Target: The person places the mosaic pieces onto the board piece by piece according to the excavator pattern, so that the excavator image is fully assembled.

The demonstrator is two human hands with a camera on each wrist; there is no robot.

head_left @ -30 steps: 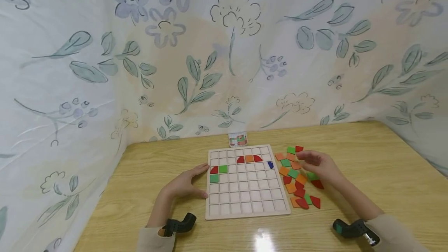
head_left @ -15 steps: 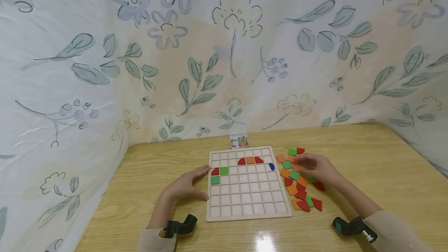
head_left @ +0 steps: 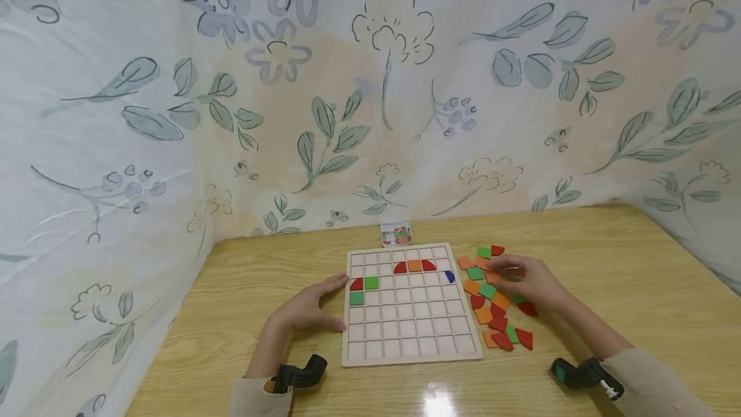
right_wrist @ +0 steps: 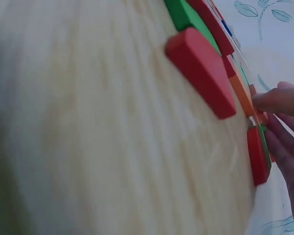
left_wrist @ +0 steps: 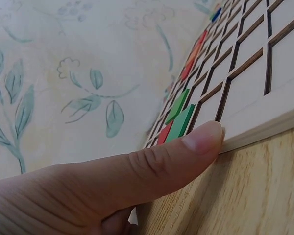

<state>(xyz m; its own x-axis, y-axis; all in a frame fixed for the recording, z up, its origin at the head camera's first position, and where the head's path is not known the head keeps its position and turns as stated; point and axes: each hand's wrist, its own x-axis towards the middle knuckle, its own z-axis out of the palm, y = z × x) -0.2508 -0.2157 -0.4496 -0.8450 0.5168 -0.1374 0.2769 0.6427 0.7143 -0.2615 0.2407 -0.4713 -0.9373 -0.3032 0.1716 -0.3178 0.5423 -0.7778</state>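
A pale wooden grid board [head_left: 413, 311] lies on the table. My left hand [head_left: 303, 306] rests at its left edge, thumb and fingers spread apart. The left wrist view shows the thumb [left_wrist: 181, 152] against the board's side and corner of its top. On the board sit a red quarter-round tile [head_left: 357, 284], a light green tile [head_left: 371, 282], a darker green tile [head_left: 356, 298], an orange tile [head_left: 414, 266] between two red ones, and a blue piece [head_left: 449, 277]. My right hand [head_left: 529, 278] reaches into the loose tiles, pinching an orange square tile [head_left: 493, 277] between thumb and fingers.
Loose red [head_left: 523, 338], orange [head_left: 471, 286] and green tiles [head_left: 487, 291] spread along the board's right side, some overlapping. A small picture card [head_left: 396, 234] stands behind the board. Floral cloth [head_left: 324, 179] hangs at the table's back.
My right hand has come down into the loose tiles and its thumb and fingers have closed in on an orange tile. The left hand keeps its place at the board.
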